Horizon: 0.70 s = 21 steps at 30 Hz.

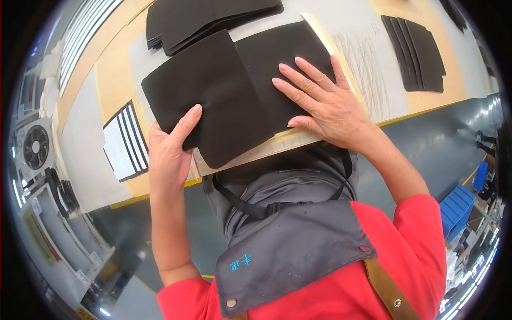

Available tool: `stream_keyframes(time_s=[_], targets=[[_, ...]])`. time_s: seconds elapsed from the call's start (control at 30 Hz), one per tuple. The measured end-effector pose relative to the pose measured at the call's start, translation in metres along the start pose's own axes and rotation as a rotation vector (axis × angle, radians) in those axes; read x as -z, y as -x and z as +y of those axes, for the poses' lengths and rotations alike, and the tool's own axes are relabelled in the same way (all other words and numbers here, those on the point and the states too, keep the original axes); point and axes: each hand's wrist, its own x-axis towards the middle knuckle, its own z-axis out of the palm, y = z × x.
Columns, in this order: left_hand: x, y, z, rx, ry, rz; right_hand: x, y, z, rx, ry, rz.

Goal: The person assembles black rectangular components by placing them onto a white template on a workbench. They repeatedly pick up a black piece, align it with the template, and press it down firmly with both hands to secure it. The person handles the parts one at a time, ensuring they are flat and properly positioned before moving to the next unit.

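Observation:
My left hand [173, 146] grips the left edge of a soft-looking black sheet [213, 85], thumb on top and fingers underneath. Its lower corner sticks out past the table's near edge. This sheet overlaps a second black sheet [266, 53], which lies on the table to its right. Across that second sheet my right hand [328, 104] rests with fingers spread, holding nothing. Just beyond both sheets sits a stack of similar black sheets [213, 18]. What the sheets are made of I cannot tell for sure.
On the work table [362, 69], a white panel with black stripes [125, 144] lies at left and overlapping black sheets [413, 53] at right. A fan [36, 140] stands far left. Blue crates [457, 208] are on the floor at right. My grey apron [293, 245] meets the table edge.

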Motion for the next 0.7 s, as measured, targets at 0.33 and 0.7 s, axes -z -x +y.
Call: stream_keyframes(time_s=[0.33, 0.7], targets=[[0.002, -0.012, -0.007, 0.080, -0.053, -0.017, 0.000, 0.001, 0.000, -0.012, 0.002, 0.000], [0.008, -0.021, -0.009, 0.093, -0.080, -0.003, 0.001, 0.001, -0.001, -0.018, 0.002, -0.008]])
